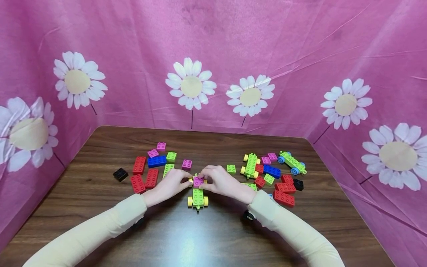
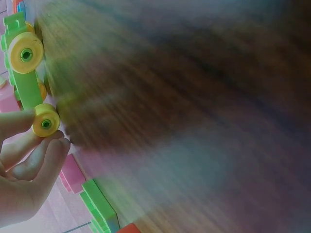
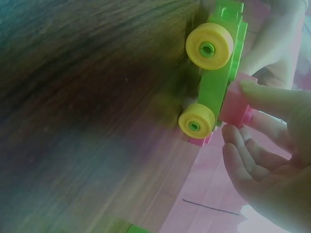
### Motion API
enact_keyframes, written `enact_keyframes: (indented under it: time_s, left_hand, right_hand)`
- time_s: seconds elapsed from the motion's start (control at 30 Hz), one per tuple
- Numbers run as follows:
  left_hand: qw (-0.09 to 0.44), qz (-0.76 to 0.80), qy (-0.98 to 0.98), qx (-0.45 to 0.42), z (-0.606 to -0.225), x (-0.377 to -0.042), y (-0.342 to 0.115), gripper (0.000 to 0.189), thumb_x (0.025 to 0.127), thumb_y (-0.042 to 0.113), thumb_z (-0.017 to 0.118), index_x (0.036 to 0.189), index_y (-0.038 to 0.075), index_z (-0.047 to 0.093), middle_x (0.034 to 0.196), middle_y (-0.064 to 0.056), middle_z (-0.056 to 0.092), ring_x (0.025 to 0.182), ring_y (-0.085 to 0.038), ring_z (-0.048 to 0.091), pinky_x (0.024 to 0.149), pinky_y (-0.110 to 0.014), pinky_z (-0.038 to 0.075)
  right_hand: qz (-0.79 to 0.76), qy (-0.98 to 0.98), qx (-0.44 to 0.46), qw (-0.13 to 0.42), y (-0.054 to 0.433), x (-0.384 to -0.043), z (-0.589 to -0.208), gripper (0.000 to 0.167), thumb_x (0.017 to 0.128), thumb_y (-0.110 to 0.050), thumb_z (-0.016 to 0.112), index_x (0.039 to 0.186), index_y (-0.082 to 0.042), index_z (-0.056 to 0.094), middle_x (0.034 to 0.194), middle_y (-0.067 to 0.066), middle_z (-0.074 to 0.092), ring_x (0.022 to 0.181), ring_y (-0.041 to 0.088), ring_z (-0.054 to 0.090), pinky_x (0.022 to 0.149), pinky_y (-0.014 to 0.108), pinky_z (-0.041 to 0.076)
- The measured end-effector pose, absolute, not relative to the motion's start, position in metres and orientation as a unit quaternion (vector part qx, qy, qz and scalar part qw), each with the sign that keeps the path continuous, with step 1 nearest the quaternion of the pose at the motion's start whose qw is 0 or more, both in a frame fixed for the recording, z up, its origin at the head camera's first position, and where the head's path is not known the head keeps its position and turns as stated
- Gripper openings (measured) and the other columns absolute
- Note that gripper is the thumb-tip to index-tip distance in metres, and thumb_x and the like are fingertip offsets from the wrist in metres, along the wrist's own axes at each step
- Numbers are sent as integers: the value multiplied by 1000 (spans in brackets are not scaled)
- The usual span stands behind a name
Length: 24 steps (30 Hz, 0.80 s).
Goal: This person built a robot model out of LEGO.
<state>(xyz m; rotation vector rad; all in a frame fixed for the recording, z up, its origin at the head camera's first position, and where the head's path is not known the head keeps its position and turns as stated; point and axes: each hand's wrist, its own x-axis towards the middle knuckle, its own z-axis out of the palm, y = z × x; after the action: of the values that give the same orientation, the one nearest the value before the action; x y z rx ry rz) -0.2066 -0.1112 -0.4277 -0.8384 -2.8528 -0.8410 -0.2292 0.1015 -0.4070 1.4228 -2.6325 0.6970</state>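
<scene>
Hands [image 1: 171,184] [image 1: 221,181] partly hide the green car [image 1: 198,199], left pinching a far yellow wheel [image 2: 46,121], right gripping a pink brick [image 3: 235,103].

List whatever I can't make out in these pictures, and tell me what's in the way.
- Head view: the far end of the middle green car base, partly covered by the left hand and right hand.
- Head view: the small blue piece, mostly hidden by the right sleeve; its shape is unclear.
- Left wrist view: the red piece, cut off by the bottom edge.
</scene>
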Motion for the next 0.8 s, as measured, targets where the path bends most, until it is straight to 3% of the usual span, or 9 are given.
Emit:
enact_keyframes:
  time_s: [0.27,0.5,0.8]
  left_hand:
    - [23,-272,-924,-267,-428,-207,-111,20,89,11,72,105,0,76,102,-12,77,96,-25,73,84,-38,59]
    - [28,-270,-924,-268,-429,-207,-111,19,89,11,72,104,0,76,101,-12,77,95,-24,73,83,-38,59]
    - [26,-270,-924,-269,-430,-209,-111,19,89,12,72,104,0,76,101,-12,77,94,-24,73,83,-38,59]
  right_hand:
    - [233,-854,465,26,99,-232,-408,21,84,-19,79,98,-4,74,93,8,73,81,18,69,71,31,59]
    - [208,-863,460,20,95,-232,-406,17,84,-19,80,93,-6,74,88,5,71,78,18,66,67,18,51]
    - [220,-861,459,25,95,-229,-404,17,82,-18,81,90,-5,73,87,6,71,78,19,67,67,20,53]
